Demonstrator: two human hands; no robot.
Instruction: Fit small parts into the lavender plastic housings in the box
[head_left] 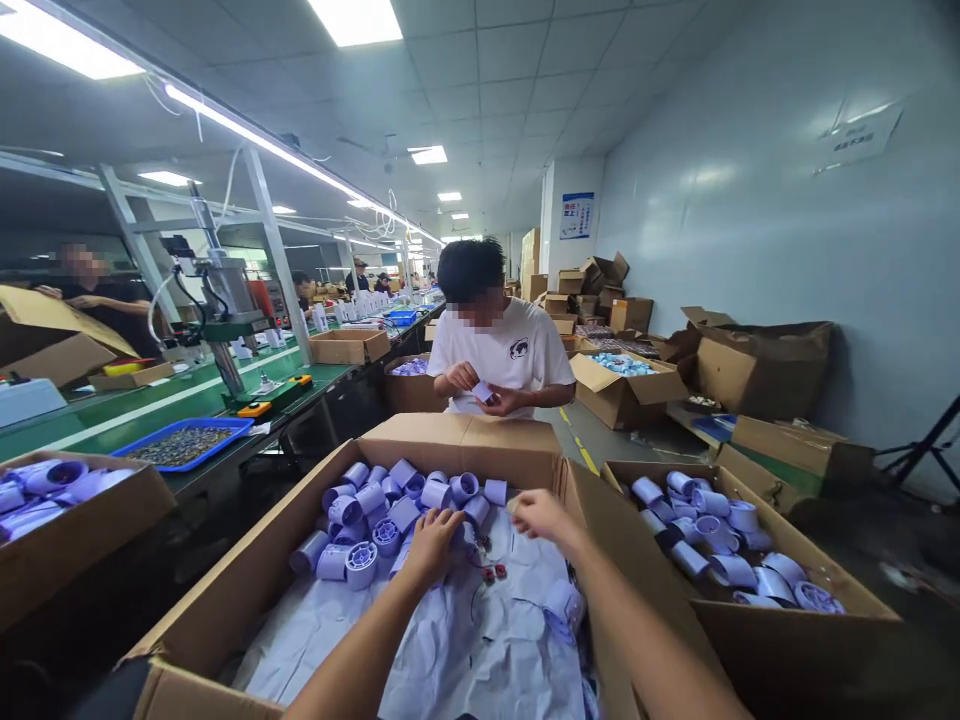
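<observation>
The left hand's (pixel 433 545) fingers are spread and slightly curled over the lilac cups (pixel 403 514), touching the near right side of the pile. The right hand's (pixel 545 517) fingers are bent inward and blurred; whether they grip anything cannot be told. This hand is above the white sheet (pixel 427 640), near the far right corner of the open carton (pixel 457 432).

Between and just below the hands, small red parts (pixel 494 573) with thin wires lie on the sheet. The cups fill the carton's far left part, some upright, others on their sides; another lilac piece (pixel 562 608) lies by its right edge. Beyond the far edge, a person in a white T-shirt (pixel 504 350) holds a small lilac item (pixel 483 392). A second carton (pixel 795 590) of lilac cups stands to the right; a blue tray (pixel 184 444) sits on the green surface (pixel 135 410) at left.
</observation>
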